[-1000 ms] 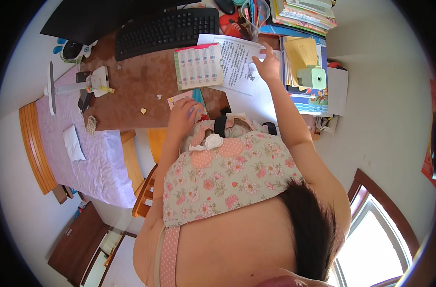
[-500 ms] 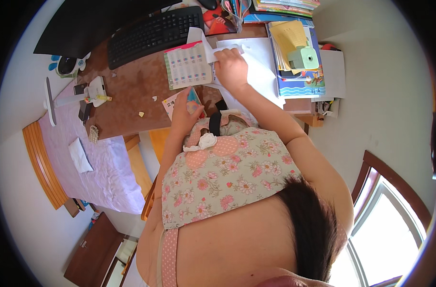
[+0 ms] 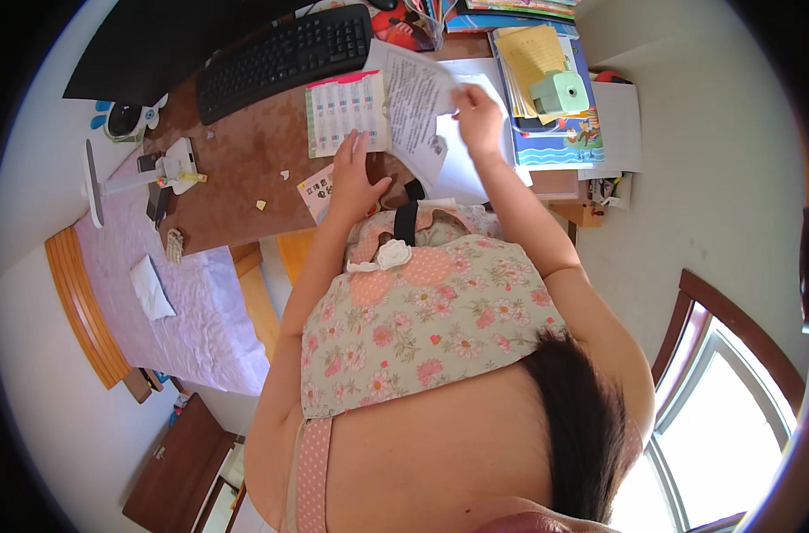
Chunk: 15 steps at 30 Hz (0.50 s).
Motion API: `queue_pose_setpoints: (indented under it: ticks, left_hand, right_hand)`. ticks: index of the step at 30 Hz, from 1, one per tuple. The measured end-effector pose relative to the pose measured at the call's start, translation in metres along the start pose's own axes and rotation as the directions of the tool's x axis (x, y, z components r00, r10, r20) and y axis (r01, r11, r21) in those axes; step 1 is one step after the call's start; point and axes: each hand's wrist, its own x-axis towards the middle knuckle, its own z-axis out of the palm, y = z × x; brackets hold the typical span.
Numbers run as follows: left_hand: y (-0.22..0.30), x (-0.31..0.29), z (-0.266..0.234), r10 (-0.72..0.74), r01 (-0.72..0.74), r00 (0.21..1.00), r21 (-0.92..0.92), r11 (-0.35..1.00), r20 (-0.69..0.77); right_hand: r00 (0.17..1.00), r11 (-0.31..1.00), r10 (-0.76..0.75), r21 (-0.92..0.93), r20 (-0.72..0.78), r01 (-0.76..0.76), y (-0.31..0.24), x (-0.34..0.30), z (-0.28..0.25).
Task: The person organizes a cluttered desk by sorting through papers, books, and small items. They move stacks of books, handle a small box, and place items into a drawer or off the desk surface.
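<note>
The right hand (image 3: 477,120) has its fingers pinched closed on the right edge of a printed sheet (image 3: 415,102), lifting it off the bench (image 3: 244,169) so it curls and can be read. The left hand (image 3: 355,178) lies spread flat on a pink card (image 3: 320,191) near the bench edge, pinning it. Both forearms reach far from the body, elbows bent.

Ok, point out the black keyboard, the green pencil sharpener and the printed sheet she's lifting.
black keyboard (image 3: 284,58), head view, middle of the key field.
green pencil sharpener (image 3: 560,91), head view, front of its body.
printed sheet (image 3: 413,98), head view, centre of the text.
</note>
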Motion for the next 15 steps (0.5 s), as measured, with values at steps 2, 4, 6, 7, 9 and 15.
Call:
queue_pose_setpoints:
  ticks: [2,4,6,7,9,15]
  left_hand:
    - [-0.009,0.0,0.009,-0.026,0.018,0.998,0.122,0.992,0.058]
    - [-0.018,0.002,0.02,-0.027,0.011,0.997,0.2,0.98,0.077]
    - [-0.028,0.002,0.029,-0.012,-0.002,0.998,0.234,0.972,0.059]
    - [-0.031,0.004,0.029,-0.028,0.013,0.998,0.245,0.969,0.058]
    - [-0.033,0.007,0.03,-0.062,0.045,0.997,0.269,0.962,0.054]
    - [0.006,0.042,0.004,0.057,-0.007,0.994,-0.46,0.888,0.095]
  right_hand:
    - [0.971,0.883,0.211,0.404,0.114,-0.239,-0.018,0.012,-0.015]
    - [0.977,0.858,0.202,0.467,0.075,-0.213,-0.029,0.019,-0.029]
    - [0.958,0.768,0.268,0.58,0.098,-0.274,-0.041,0.027,-0.042]
    - [0.944,0.723,0.306,0.614,0.124,-0.315,-0.048,0.03,-0.047]
    - [0.914,0.676,0.387,0.637,0.122,-0.371,-0.065,0.038,-0.06]
    - [0.787,0.427,0.485,0.683,0.38,-0.593,-0.057,0.054,-0.076]
